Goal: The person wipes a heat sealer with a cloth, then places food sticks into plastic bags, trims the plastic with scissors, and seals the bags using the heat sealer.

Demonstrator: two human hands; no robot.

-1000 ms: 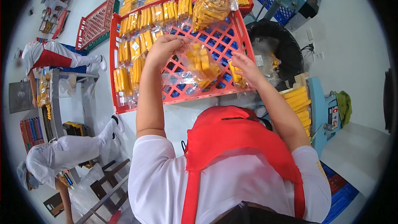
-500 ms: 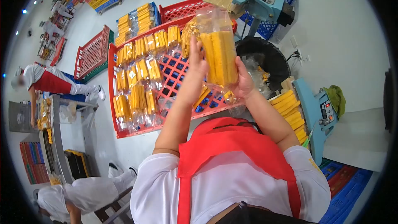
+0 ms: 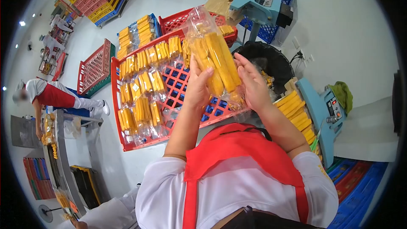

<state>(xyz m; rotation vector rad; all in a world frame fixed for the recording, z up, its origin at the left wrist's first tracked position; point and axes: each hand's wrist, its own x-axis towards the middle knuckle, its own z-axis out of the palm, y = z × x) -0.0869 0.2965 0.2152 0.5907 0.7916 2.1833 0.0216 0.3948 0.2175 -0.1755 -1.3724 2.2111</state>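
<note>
Between my two hands is a clear plastic bag of yellow sticks [image 3: 217, 61], tilted with its loose top end pointing away from me. My left hand [image 3: 198, 82] grips the bag's left side, thumb lying over the front. Along the right edge, my right hand [image 3: 254, 85] is curved against the bag; part of its fingers is behind the plastic. Under the bag is a red lattice crate [image 3: 180, 76], with rows of similar filled bags [image 3: 146, 82] on its left half.
At right stand a blue-grey sealing machine [image 3: 316, 114] and a tray of yellow sticks [image 3: 296, 110]. Behind the bag are a black-lined bin [image 3: 286, 65] and another blue-grey machine [image 3: 258, 6]. A person in a red apron [image 3: 55, 93] bends over a bench at left.
The bag has tilted, its top swinging left. My left thumb has come down over its front, and my right hand has shifted along its side. The view has moved slightly.
</note>
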